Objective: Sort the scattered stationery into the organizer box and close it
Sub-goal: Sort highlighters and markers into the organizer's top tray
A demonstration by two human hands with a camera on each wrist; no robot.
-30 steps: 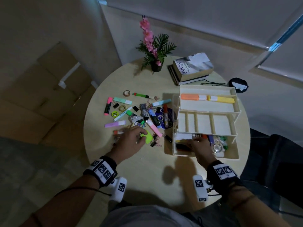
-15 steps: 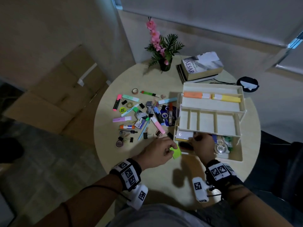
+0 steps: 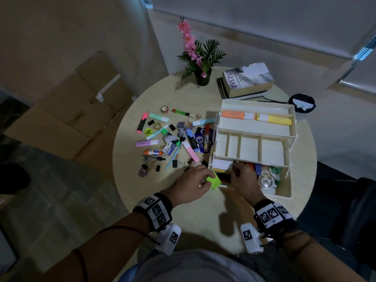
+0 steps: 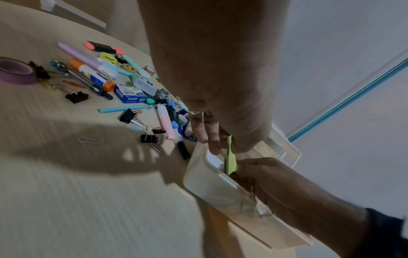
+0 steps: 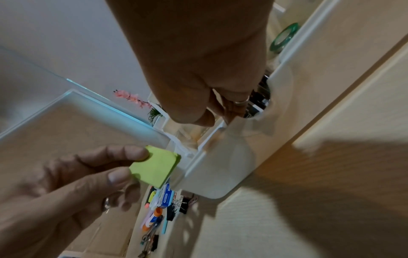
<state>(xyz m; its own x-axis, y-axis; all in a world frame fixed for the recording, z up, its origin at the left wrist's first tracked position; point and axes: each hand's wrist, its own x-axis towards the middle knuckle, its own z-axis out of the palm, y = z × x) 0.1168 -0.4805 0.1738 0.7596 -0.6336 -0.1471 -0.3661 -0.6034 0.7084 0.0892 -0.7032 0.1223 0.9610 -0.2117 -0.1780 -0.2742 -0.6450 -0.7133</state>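
The white tiered organizer box (image 3: 256, 102) stands open on the right of the round table; its top tray holds an orange and a yellow highlighter. My left hand (image 3: 205, 181) pinches a green sticky-note pad (image 3: 214, 181) edge-down at the bottom compartment's front left corner (image 4: 207, 181). In the right wrist view the green sticky-note pad (image 5: 154, 165) sits between thumb and fingers of my left hand (image 5: 130, 165). My right hand (image 3: 241, 177) reaches into that compartment beside the pad, its fingertips hidden among dark items. Scattered stationery (image 3: 173, 139) lies left of the box.
A flower pot (image 3: 202, 77) and stacked books (image 3: 246, 80) stand at the table's back. Tape rolls (image 3: 266, 178) fill the bottom compartment's right side. The middle tray's dividers (image 3: 250, 147) hold nothing. Binder clips (image 4: 132, 117) lie close to the box.
My left hand has carried the green pad rightward from the pile to the box's front left corner. My right hand stayed inside the bottom compartment.
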